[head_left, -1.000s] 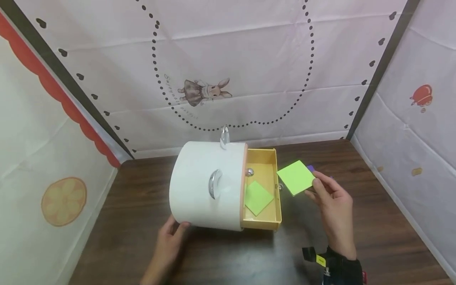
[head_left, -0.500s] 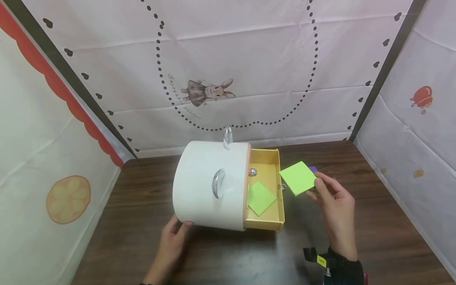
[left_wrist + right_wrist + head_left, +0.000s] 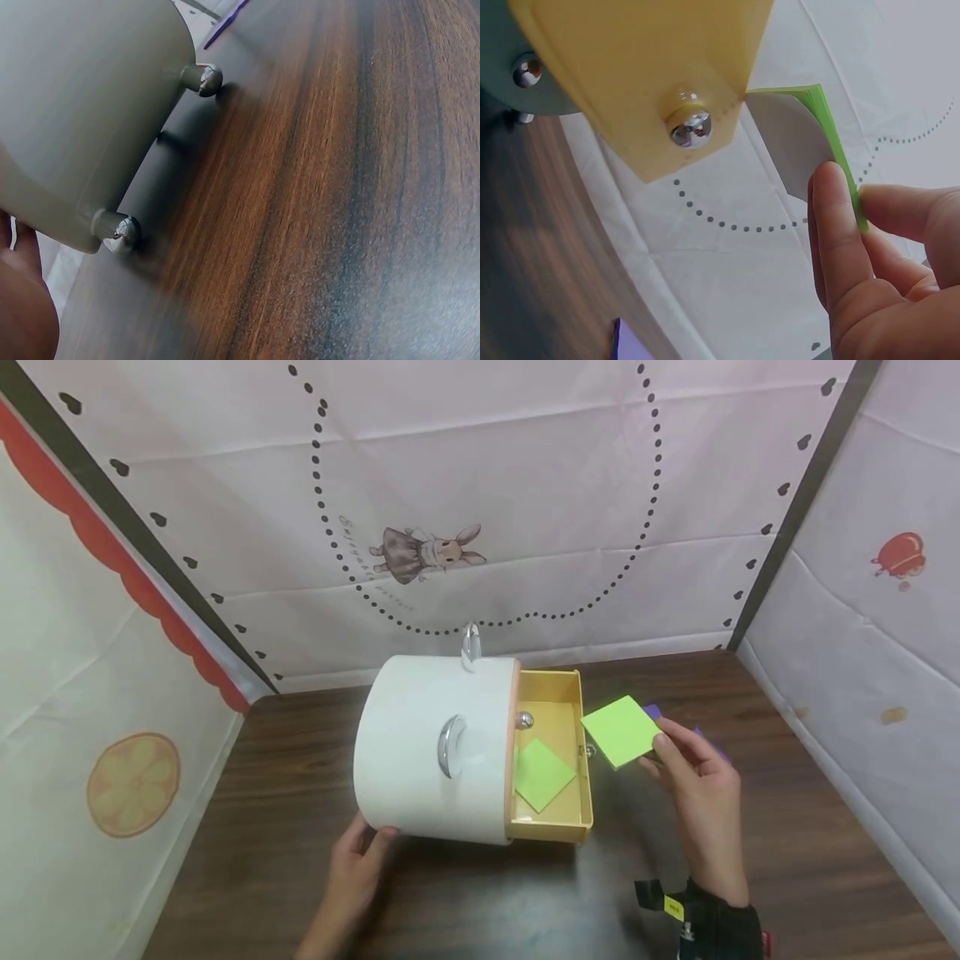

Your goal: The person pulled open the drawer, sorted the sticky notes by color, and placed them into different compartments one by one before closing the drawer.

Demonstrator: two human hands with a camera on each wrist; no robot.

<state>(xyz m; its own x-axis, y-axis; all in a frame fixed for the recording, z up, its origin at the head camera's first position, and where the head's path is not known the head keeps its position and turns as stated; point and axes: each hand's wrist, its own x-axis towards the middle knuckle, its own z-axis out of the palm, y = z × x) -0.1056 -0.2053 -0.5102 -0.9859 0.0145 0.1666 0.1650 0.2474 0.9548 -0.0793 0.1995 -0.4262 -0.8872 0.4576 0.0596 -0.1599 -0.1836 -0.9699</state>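
Note:
A small white rounded drawer chest (image 3: pixel 427 743) with chrome handles stands mid-table. Its yellow drawer (image 3: pixel 551 689) is pulled out to the right; a green sticky note pad (image 3: pixel 543 774) lies inside. My left hand (image 3: pixel 356 864) holds the chest's near left corner, thumb on the near side and fingers around the end. In the left wrist view, the chest's side (image 3: pixel 82 97) shows with two metal-tipped feet. My right hand (image 3: pixel 697 785) pinches a second green sticky note pad (image 3: pixel 621 731) between thumb and fingers, just right of the drawer. The right wrist view shows the pad (image 3: pixel 821 124) edge-on beside the drawer front.
Something flat and purple (image 3: pixel 652 711) lies on the table partly behind my right hand, and its corner (image 3: pixel 630 345) shows in the right wrist view. White printed cloth walls (image 3: pixel 570 568) enclose the dark wood table (image 3: pixel 300 760) at the back and sides.
The head view shifts slightly. Both hands, the chest and the held sticky note pad stay nearly in place relative to each other.

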